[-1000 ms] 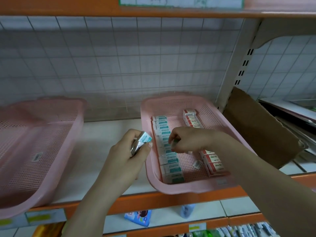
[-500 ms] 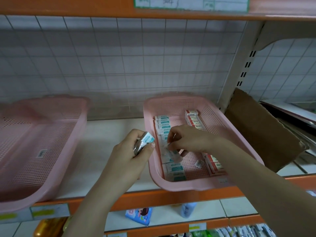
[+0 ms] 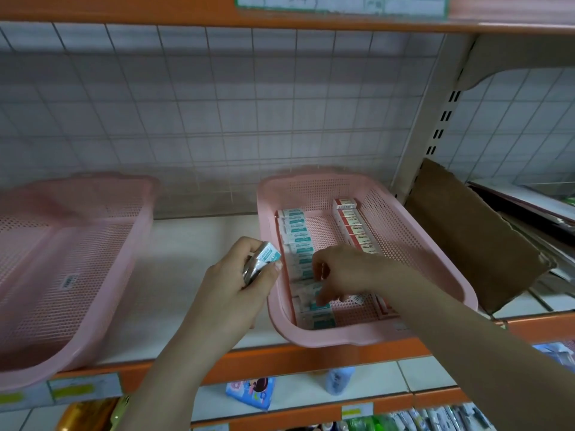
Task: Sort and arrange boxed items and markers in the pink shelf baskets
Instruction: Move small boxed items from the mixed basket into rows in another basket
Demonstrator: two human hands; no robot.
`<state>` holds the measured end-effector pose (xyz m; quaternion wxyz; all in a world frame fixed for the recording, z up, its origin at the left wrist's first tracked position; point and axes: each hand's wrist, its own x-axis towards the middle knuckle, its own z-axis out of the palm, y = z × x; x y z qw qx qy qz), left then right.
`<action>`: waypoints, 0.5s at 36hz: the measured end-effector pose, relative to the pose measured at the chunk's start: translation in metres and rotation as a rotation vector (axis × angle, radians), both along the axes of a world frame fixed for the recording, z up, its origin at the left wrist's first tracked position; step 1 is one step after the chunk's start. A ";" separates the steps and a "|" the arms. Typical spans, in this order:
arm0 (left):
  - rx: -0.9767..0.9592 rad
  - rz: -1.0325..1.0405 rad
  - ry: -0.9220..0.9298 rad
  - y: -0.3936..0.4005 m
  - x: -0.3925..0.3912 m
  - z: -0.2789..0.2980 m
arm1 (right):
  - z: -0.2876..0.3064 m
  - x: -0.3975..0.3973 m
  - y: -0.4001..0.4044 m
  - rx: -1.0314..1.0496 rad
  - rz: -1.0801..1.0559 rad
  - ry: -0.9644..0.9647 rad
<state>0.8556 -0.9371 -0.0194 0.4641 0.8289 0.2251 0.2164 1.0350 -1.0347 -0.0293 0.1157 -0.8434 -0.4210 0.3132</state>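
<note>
Teal-and-white boxes [image 3: 297, 241] line the pink basket [image 3: 441, 259]; left hand [image 3: 239, 293] fingers clamp more, right hand [image 3: 345, 269] fingers pinch one.

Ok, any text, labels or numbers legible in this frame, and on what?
None can be read.
White paper sign on the top orange shelf edge: handwriting, blurred.
Teal-and-white small boxes and red-and-white small boxes in the right pink mesh basket: print too small.
Barcode sticker on the left pink mesh basket: illegible.
Yellow shelf price tags: blurred.
</note>
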 end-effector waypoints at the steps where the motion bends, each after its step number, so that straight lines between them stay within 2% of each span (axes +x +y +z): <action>1: 0.001 0.000 0.000 0.000 0.000 0.000 | -0.002 0.000 0.000 -0.007 0.021 -0.035; 9: -0.001 0.002 -0.011 0.002 0.002 -0.004 | -0.009 -0.002 0.009 0.062 0.125 -0.257; 18: 0.006 0.010 -0.023 0.003 0.003 -0.006 | -0.015 -0.003 0.011 0.105 0.089 -0.282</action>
